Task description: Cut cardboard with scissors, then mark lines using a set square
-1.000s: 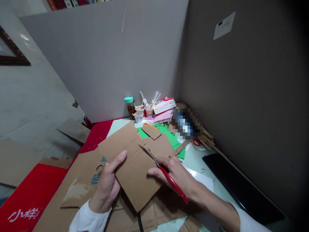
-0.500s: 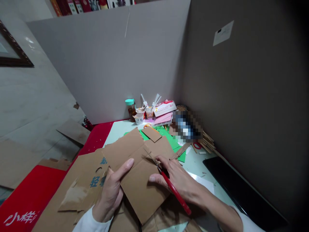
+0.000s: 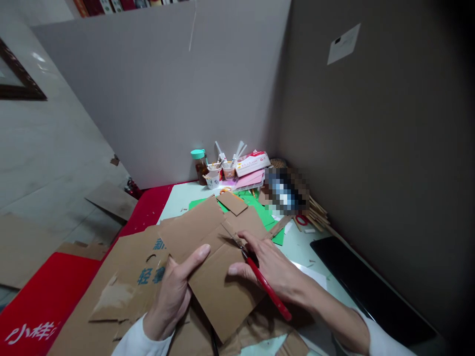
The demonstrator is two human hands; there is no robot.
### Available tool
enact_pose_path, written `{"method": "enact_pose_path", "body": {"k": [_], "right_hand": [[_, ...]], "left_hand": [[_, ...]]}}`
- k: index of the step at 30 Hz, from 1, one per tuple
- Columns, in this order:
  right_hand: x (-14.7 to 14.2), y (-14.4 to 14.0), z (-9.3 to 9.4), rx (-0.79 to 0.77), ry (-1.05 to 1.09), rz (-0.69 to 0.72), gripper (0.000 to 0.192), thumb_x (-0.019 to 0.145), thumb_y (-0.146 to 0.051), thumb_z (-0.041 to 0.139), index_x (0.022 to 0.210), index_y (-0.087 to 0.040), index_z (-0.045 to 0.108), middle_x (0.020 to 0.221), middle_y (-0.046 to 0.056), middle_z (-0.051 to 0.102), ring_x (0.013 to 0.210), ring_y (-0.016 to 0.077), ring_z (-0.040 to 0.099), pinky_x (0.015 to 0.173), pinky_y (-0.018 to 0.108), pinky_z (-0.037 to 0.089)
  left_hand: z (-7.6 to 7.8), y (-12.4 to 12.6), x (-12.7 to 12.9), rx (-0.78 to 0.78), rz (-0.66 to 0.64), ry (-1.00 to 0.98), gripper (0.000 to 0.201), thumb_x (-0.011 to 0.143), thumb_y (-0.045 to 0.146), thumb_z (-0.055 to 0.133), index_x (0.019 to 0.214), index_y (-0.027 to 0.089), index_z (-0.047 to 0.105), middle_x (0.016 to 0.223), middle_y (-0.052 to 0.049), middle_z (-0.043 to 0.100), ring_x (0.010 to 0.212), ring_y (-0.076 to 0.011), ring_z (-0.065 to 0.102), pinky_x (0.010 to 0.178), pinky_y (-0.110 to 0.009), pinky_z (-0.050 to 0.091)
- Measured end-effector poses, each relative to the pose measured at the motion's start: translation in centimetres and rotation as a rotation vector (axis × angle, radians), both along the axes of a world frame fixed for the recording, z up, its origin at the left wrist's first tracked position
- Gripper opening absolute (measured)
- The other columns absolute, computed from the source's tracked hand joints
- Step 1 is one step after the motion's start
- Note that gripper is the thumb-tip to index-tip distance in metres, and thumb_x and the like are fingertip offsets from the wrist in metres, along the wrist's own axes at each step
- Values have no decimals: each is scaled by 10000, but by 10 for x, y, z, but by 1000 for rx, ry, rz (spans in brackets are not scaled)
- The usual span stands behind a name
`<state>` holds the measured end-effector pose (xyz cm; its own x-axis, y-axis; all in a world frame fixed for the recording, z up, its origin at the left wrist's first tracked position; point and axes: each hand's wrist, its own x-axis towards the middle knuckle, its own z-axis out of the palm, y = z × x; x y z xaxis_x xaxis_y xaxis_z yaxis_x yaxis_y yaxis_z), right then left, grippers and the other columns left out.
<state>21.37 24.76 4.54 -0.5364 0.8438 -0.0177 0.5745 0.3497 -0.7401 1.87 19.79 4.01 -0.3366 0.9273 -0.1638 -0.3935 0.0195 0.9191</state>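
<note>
Cardboard panel (image 3: pixel 226 296), brown, flat, creased, lay tilted between both hands above the pale counter (image 3: pixel 304 252) | left hand (image 3: pixel 181 279): fingers closed on its left edge, thumb uppermost | right hand (image 3: pixel 270 269): fingers, partly hidden, wrapped red-handled metal scissors (image 3: pixel 269 290), blades slightly parted at the panel | beyond: smooth green sheets (image 3: pixel 270 218), round paper cups (image 3: pixel 213 179), teal-lidded jar (image 3: pixel 201 172)

Vs 1 s ago: left hand (image 3: pixel 176 291) and cardboard sheet (image 3: pixel 226 291) shifted right and nearer the wearer. Scissors (image 3: pixel 267 287) blades now spread wider; were nearly together. Green paper (image 3: pixel 195 203) newly exposed left of sheet's far corner. More blue lettering (image 3: pixel 150 277) showing.
</note>
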Motion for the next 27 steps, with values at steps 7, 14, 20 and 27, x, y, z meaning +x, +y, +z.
{"method": "enact_pose_path", "body": {"k": [7, 14, 20, 27], "right_hand": [[-2, -2, 1, 32, -23, -10, 609, 903, -733, 462, 1127, -212, 683, 930, 116, 708, 946, 315, 632, 759, 354, 426], [-3, 1, 0, 15, -21, -29, 752, 829, -768, 554, 1357, -234, 557, 866, 81, 703, 920, 317, 641, 790, 382, 441], [1, 2, 3, -6, -5, -12, 825, 807, -771, 584, 1434, -252, 455, 1031, 104, 684, 1059, 350, 604, 863, 417, 451], [-1, 0, 1, 29, 4, -31, 632, 906, -741, 457, 1211, -224, 655, 837, 87, 692, 844, 282, 625, 732, 350, 425]], "left_hand": [[-2, 0, -1, -20, -2, 0, 635, 565, 350, 920, 1117, 123, 705, 888, -113, 784, 1057, -373, 709, 979, -494, 557], [-1, 1, 0, -9, -6, -2, 627, 577, 325, 918, 1127, 117, 699, 933, -124, 783, 1107, -377, 689, 985, -468, 560], [-4, -3, 5, 5, -44, -11, 761, 615, 326, 913, 1295, 156, 615, 950, -98, 786, 1156, -357, 669, 1017, -459, 543], [-2, -3, 2, -22, -34, -3, 606, 591, 321, 920, 1114, 107, 701, 848, -109, 782, 1132, -376, 678, 1027, -472, 535]]}}
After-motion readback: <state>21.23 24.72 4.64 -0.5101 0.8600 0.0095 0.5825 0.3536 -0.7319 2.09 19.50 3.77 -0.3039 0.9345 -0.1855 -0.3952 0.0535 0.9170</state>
